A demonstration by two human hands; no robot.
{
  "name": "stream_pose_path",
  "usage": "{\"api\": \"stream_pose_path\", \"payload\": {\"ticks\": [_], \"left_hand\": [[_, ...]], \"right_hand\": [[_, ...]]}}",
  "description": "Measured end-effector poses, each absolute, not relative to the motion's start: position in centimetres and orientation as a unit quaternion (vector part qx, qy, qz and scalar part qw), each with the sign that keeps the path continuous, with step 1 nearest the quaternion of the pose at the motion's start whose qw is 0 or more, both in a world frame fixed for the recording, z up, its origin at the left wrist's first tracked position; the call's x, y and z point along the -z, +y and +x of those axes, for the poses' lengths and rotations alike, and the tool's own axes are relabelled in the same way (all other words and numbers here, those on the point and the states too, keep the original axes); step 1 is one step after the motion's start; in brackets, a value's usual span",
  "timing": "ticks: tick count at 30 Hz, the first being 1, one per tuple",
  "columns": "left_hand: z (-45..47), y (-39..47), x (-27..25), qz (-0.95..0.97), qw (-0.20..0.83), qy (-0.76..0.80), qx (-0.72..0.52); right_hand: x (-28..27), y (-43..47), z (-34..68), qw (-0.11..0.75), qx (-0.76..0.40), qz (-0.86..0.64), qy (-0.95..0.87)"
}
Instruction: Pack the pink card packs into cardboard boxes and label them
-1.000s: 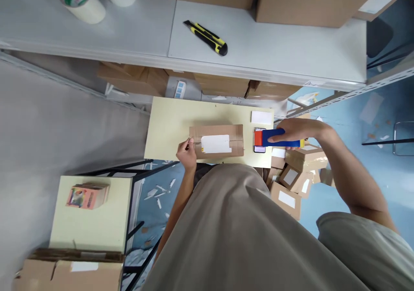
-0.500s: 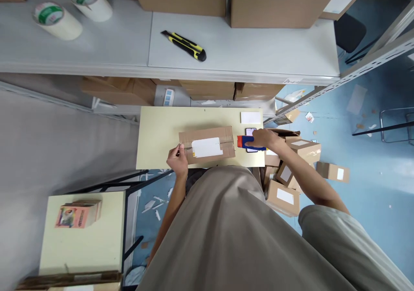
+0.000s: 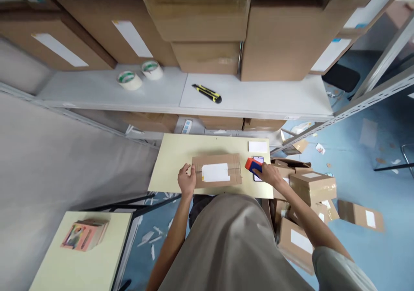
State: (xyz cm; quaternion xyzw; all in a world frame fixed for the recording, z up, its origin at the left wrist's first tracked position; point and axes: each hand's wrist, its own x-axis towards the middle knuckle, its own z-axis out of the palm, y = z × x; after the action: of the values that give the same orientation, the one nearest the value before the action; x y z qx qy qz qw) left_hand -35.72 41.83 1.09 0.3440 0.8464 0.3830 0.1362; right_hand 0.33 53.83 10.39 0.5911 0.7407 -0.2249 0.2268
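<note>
Step (judged): red-and-blue tool (image 3: 254, 165) held ready, right of the carton (image 3: 216, 170) lying on the surface (image 3: 173, 153). Left hand (image 3: 187, 182) partly open at the carton's left end, contact unclear; right hand (image 3: 269, 173) grips the tool. Next move calls for a steadied carton.

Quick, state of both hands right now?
Left hand: partly open, at the left end of the cardboard box; contact unclear.
Right hand: closed, holding the red-and-blue tool.

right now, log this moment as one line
carton: on table; left hand: at carton's left end; right hand: holding red-blue tool near phone
</note>
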Motion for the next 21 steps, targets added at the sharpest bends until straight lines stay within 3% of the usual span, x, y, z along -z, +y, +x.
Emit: {"api": "stream_pose_path", "payload": {"ticks": [3, 8, 12, 16, 21], "left_hand": [[-33.2, 44.8, -4.4, 0.447, 0.062, 0.794, -0.407], [-25.2, 51.8, -12.3, 0.642, 0.083, 0.626, -0.434], [-20.2, 57.2, -17.6, 0.708, 0.072, 0.537, -0.452], [-18.3, 61.3, -20.5, 0.706, 0.069, 0.524, -0.472], [-18.4, 63.1, -20.8, 0.702, 0.1, 0.537, -0.458]], "right_hand": [[-13.0, 55.8, 0.9, 0.156, 0.236, 0.617, 0.735], [-19.4, 60.2, 0.0, -0.006, 0.257, 0.606, 0.753], [-23.7, 64.5, -1.8, -0.111, 0.197, 0.53, 0.817], [-25.8, 68.9, -4.5, -0.161, 0.09, 0.49, 0.852], [-24.9, 72.5, -8.0, -0.143, 0.031, 0.531, 0.835]]}}
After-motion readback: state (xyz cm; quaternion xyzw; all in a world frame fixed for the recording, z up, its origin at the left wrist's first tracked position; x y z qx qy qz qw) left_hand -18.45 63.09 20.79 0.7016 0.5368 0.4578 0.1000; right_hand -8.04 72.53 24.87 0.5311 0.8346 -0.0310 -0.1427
